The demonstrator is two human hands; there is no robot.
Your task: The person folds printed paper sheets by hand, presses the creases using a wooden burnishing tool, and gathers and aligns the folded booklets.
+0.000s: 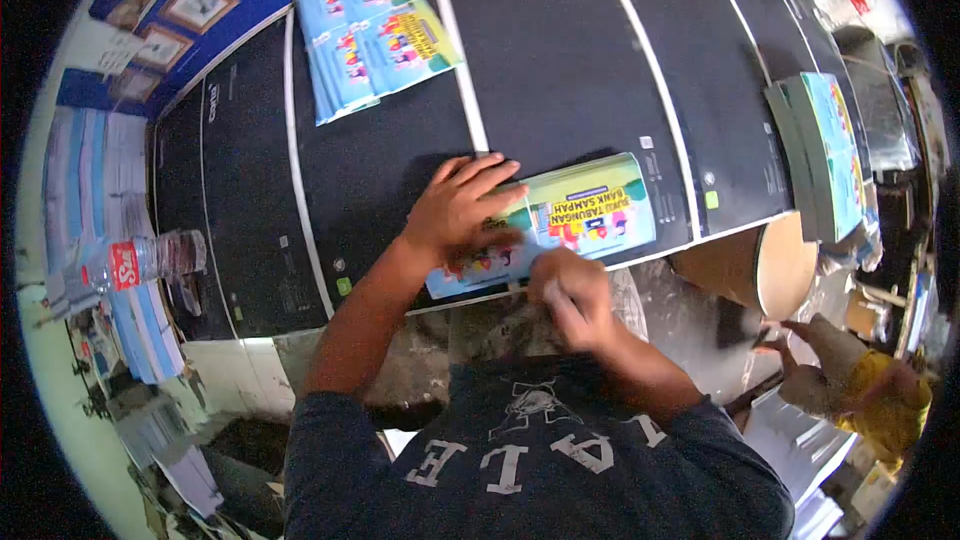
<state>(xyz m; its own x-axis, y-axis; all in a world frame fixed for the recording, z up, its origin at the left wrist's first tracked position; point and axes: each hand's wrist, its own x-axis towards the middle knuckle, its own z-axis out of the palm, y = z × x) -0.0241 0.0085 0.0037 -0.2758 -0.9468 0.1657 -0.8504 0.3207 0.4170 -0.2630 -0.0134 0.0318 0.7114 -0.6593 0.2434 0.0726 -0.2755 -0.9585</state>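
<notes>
A printed booklet cover (595, 202), with "BUKU TABUNGAN BANK SAMPAH" on it upside down to me, lies near the front edge of the black-covered table. My left hand (462, 208) rests on its left part, fingers stretched out and lying flat. Over the front edge of the cover, my right hand (575, 298) is curled closed and smeared by motion. Something pale shows at its fingers, too blurred to name. Both hands hide part of the cover's left half and middle.
Matching printed covers (375, 35) lie at the back left. A thick stack of them (825, 155) stands at the right end. A plastic bottle (145, 262) lies at left beside paper stacks (95, 165). At lower right is another person's yellow sleeve (885, 405), near a brown round drum (785, 265).
</notes>
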